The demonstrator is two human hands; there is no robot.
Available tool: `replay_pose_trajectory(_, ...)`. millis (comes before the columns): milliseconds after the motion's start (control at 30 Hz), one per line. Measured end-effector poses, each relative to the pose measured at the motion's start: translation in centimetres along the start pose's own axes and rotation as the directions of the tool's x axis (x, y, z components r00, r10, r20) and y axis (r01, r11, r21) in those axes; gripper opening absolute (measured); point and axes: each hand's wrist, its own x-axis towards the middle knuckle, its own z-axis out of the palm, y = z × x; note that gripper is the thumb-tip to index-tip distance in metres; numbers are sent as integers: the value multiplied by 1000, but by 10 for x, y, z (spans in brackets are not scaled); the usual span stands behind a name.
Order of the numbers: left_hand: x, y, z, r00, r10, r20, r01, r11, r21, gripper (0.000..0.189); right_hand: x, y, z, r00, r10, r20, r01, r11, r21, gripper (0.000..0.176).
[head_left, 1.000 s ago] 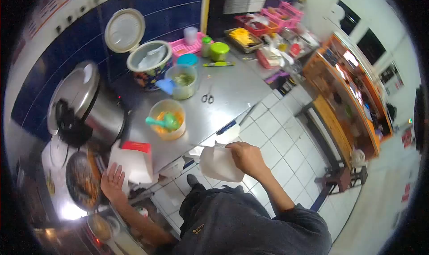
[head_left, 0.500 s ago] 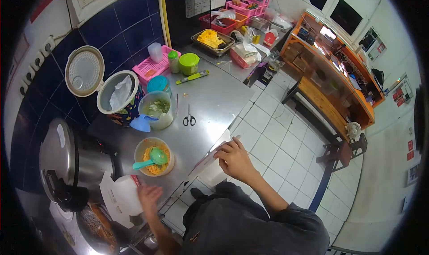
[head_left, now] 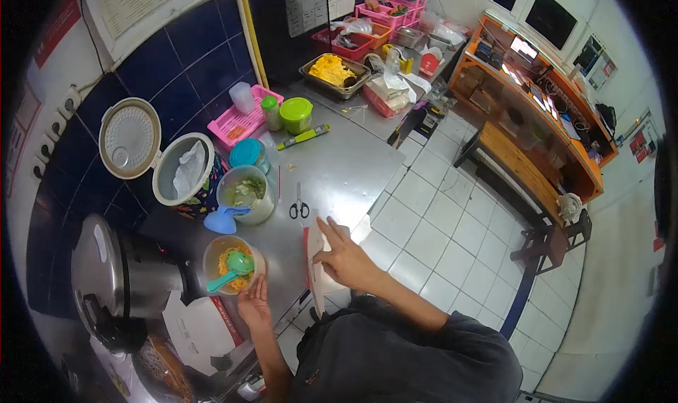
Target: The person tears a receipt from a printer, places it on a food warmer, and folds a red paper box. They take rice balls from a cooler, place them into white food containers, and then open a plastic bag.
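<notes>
My left hand (head_left: 256, 305) is open, palm up, by the lower right side of a tub (head_left: 263, 267) of orange food. A green spoon (head_left: 239, 264) rests in that tub. My right hand (head_left: 344, 260) has closed on a white-and-red folded carton (head_left: 316, 269) at the counter's edge, its index finger extended. Left of my left hand a flattened white-and-red carton (head_left: 198, 327) lies beside the steel cooker (head_left: 145, 262). Black scissors (head_left: 299, 202) lie above the carton in my right hand, near a tub of green food (head_left: 260, 209) with a blue scoop (head_left: 222, 221).
An open patterned cooler (head_left: 185, 170) and a pink basket (head_left: 240, 124) line the wall. A green-lidded tub (head_left: 296, 113) and a tray of yellow food (head_left: 332, 71) stand farther back. A wooden bench (head_left: 519, 166) is on the right.
My left hand has moved up to the tub's side. My right hand and its carton have shifted left over the counter's edge. The camera view has turned slightly.
</notes>
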Motion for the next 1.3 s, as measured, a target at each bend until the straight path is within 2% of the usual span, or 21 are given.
replay_pose_trajectory(100, 35, 2, -18, 998, 67, 5, -67, 998, -21, 48, 12, 3, 21, 998, -53, -37, 55, 996, 73, 20)
replay_pose_trajectory(167, 39, 5, -25, 993, 116, 36, -116, 993, -26, 50, 25, -1, 37, 995, -21, 101, -6, 967, 255, 17)
replay_pose_trajectory(233, 27, 11, -11, 994, 111, 25, -113, 967, 228, 52, 37, -7, 53, 996, -74, 56, 56, 960, 273, 17)
replay_pose_trajectory(267, 15, 13, -1, 994, 104, 41, -111, 965, 238, 52, 46, -12, 58, 987, -75, 144, 23, 943, 331, 21)
replay_pose_trajectory(300, -11, 15, 22, 990, 45, 137, -100, 896, 433, 53, 54, -17, 63, 970, -79, 231, -16, 923, 383, 25)
replay_pose_trajectory(333, -24, 16, 37, 975, -33, 218, -109, 786, 608, 54, 61, -22, 69, 973, -109, 203, 10, 900, 436, 27)
replay_pose_trajectory(500, -24, 0, 51, 980, -14, 199, -121, 755, 645, 51, 77, -16, 118, 979, -198, 42, 143, 825, 547, 41)
replay_pose_trajectory(567, -19, -3, 53, 982, 16, 188, -141, 726, 673, 50, 76, -16, 116, 991, 2, 131, -97, 679, 728, 55)
replay_pose_trajectory(600, -10, -7, 46, 981, 15, 194, -146, 717, 682, 50, 74, -14, 127, 986, 30, 164, -141, 678, 722, 64)
replay_pose_trajectory(667, 1, -16, 19, 967, 182, 176, -248, 541, 804, 44, 68, -7, 123, 951, 48, 305, -274, 589, 761, 82)
replay_pose_trajectory(700, -5, -28, 30, 968, 184, 171, -245, 534, 810, 44, 67, 3, 126, 951, 46, 307, -276, 580, 767, 82)
replay_pose_trajectory(767, -25, -45, 53, 969, 245, 26, -168, 580, 797, 40, 62, 13, 138, 892, 0, 452, -365, 592, 719, 73)
replay_pose_trajectory(833, -29, -62, 62, 972, 232, 27, -163, 591, 790, 39, 65, 34, 111, 865, -46, 500, -381, 588, 714, 64)
replay_pose_trajectory(900, -35, -80, 74, 951, 238, 196, -287, 450, 845, 42, 65, 55, 97, 832, -93, 547, -394, 594, 701, 56)
replay_pose_trajectory(933, -36, -89, 82, 951, 248, 186, -282, 445, 850, 42, 63, 62, 101, 867, -104, 488, -363, 539, 760, 49)
replay_pose_trajectory(1000, -37, -106, 98, 883, 303, 358, -444, 294, 846, 47, 63, 73, 106, 895, -124, 429, -326, 476, 817, 42)
replay_pose_trajectory(1033, -39, -111, 106, 882, 312, 352, -441, 288, 850, 47, 65, 77, 106, 892, -106, 440, -319, 542, 777, 39)
replay_pose_trajectory(1067, -42, -113, 114, 867, 301, 398, -453, 142, 880, 44, 66, 81, 107, 891, -86, 447, -309, 606, 733, 37)
replay_pose_trajectory(1133, -41, -119, 124, 850, 286, 442, -457, -16, 889, 41, 67, 86, 109, 888, -97, 450, -309, 599, 738, 34)
replay_pose_trajectory(1200, -40, -128, 129, 898, 326, 295, -338, 83, 938, 29, 69, 90, 107, 886, -104, 451, -310, 591, 744, 32)
replay_pose_trajectory(1300, -42, -131, 143, 880, 351, 321, -324, -52, 945, 22, 69, 94, 100, 859, -132, 494, -317, 620, 717, 28)
